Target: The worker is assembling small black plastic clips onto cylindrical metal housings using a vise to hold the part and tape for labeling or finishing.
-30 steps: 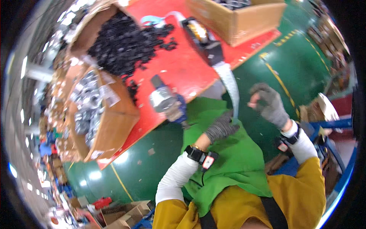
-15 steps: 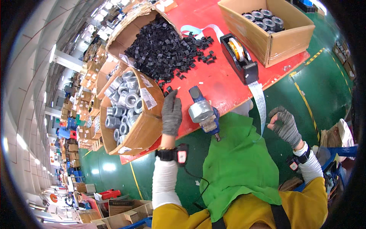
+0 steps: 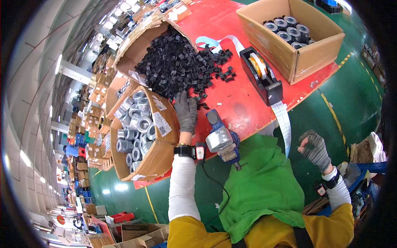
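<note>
My left hand [image 3: 186,113], in a grey glove, lies palm down with its fingers stretched out. Its fingertips touch the near edge of a heap of small black clip-like plastic pieces [image 3: 171,58]. My right hand [image 3: 316,151], gloved in grey with the thumb bare, hangs right of the green apron [image 3: 260,182]; its fingers are curled in, and whatever they may hold is hidden. Between the hands, a blue bench vise [image 3: 233,149] at the table edge carries a silvery metal ring-shaped part [image 3: 219,139].
Left of my left hand stands a cardboard box [image 3: 165,153] of silvery metal rings. A black tape dispenser [image 3: 266,84] trails a label strip [image 3: 282,120] over the edge of the red table [image 3: 231,99]. Another carton [image 3: 314,56], holding similar rings, stands at the far right.
My left hand has moved forward from the table beside the box to the edge of the black pieces. The whole view has shifted slightly; my right hand stays curled at the right.
</note>
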Motion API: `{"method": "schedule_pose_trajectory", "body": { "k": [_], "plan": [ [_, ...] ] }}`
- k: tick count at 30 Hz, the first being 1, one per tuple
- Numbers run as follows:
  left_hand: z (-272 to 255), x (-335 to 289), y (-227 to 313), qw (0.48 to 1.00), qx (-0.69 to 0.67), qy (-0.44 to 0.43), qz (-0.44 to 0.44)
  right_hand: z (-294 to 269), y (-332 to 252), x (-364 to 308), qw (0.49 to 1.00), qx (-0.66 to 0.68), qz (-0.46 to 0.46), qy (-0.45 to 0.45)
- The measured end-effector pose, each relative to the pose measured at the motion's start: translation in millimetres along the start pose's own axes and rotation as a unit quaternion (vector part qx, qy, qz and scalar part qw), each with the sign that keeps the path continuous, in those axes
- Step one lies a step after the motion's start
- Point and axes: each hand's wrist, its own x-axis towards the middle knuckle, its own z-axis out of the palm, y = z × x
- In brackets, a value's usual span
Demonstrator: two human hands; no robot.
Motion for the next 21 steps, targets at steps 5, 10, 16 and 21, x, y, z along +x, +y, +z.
{"method": "schedule_pose_trajectory", "body": {
  "k": [5, 10, 16, 21],
  "plan": [
    [27, 27, -21, 0.986, 0.019, 0.007, -0.168, 12, -2, 6, 1.000, 0.007, -0.008, -0.013],
    [12, 20, 9, 0.984, -0.064, -0.050, -0.156, 16, -3, 8, 0.999, 0.011, 0.020, -0.045],
    [-31, -22, 25, 0.901, -0.390, -0.069, -0.174, 21, -4, 15, 0.999, 0.003, 0.009, -0.044],
    [-22, -39, -3, 0.965, -0.188, -0.044, -0.178, 26, -4, 12, 0.998, 0.038, -0.023, -0.040]
  ]
}}
